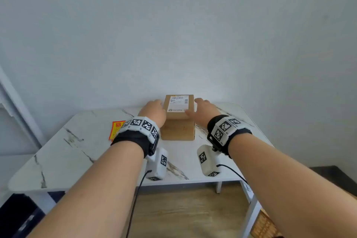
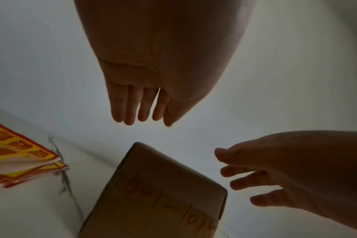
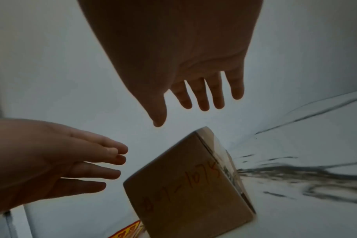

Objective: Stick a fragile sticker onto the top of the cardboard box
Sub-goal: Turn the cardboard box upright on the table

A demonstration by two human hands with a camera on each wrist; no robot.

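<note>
A brown cardboard box (image 1: 177, 121) stands at the back of the table with a white shipping label (image 1: 178, 103) on its top. My left hand (image 1: 154, 109) hovers at its left side and my right hand (image 1: 202, 110) at its right side. Both have straight, spread fingers and hold nothing. In the left wrist view the left hand (image 2: 141, 106) and the right hand (image 2: 255, 175) are above the box (image 2: 157, 193) and apart from it. A stack of red and yellow fragile stickers (image 1: 116, 129) lies on the table to the left of the box, partly hidden by my left wrist.
The white marble-pattern table (image 1: 73, 152) stands against a plain wall (image 1: 173, 35). Its front edge is near my forearms, with wood floor (image 1: 183, 214) below. A white frame (image 1: 11, 102) runs along the left. In the right wrist view the box (image 3: 190, 185) has red handwriting on its side.
</note>
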